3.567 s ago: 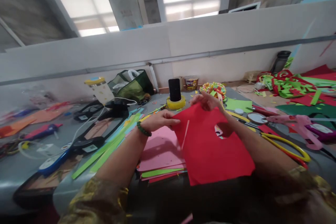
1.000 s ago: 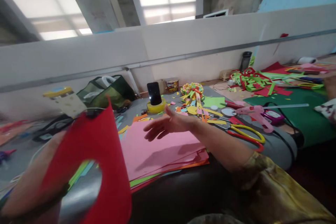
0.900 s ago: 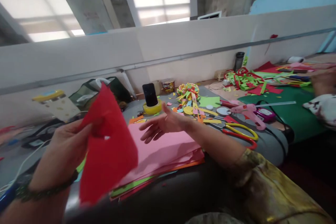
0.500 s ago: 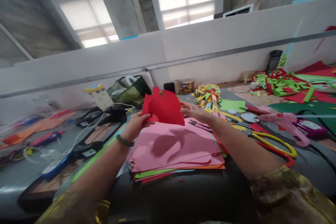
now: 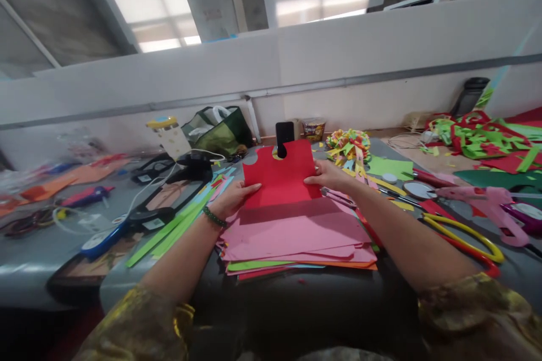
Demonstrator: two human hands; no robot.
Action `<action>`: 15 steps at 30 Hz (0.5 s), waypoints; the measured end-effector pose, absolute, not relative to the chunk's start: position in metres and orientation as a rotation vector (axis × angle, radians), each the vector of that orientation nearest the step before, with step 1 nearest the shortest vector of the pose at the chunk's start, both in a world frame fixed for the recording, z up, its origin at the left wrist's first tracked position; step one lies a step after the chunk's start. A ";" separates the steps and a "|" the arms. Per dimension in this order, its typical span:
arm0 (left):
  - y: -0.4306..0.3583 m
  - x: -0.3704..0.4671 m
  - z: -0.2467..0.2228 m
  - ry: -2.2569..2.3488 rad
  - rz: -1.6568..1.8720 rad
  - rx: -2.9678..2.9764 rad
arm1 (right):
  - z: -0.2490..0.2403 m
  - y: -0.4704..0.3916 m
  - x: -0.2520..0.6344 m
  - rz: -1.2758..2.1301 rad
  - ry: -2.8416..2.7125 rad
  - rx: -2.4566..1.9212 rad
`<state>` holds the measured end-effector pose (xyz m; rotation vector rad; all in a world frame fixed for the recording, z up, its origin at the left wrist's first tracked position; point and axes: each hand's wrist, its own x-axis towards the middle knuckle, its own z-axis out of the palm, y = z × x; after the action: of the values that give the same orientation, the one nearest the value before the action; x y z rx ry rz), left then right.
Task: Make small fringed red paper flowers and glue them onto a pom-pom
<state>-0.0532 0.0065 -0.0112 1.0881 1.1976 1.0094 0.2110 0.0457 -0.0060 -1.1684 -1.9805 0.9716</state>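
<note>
A red sheet of paper (image 5: 282, 177) with rounded cut-outs along its top edge is held up between both hands. My left hand (image 5: 237, 197), with a dark green bead bracelet at the wrist, pinches its left side, thumb in front. On the right side, my right hand (image 5: 328, 176) grips the sheet the same way. Below it lies a stack of coloured paper (image 5: 292, 240), pink on top, with green, orange and red edges showing underneath. A pair of scissors, mostly hidden, lies by the stack's right side; its blades (image 5: 336, 197) show near my right hand.
To the right are a pink glue gun (image 5: 478, 200), yellow looped handles (image 5: 466, 231) and a purple tape-like device (image 5: 527, 217). A paper-strip bundle (image 5: 349, 149), phone (image 5: 284, 135) and green bag (image 5: 222, 132) stand behind. Green strips (image 5: 178, 228) and a blue glue gun (image 5: 104, 240) lie left.
The red sheet has turned from tilted to nearly upright and flat toward me, so its cut-outs show clearly. Both hands keep hold. The camera view has shifted slightly.
</note>
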 end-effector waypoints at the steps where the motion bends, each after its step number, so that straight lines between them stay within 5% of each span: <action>1: 0.007 -0.054 -0.011 1.194 0.993 1.074 | -0.005 0.046 0.214 0.912 -1.945 -1.220; 15: 0.010 -0.062 -0.016 1.117 1.011 1.071 | 0.019 0.033 0.227 0.203 -1.858 -1.293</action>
<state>-0.0625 0.0100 -0.0162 1.0713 1.1171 1.0110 0.2266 0.0327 0.0193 -1.2929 -1.8577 0.2034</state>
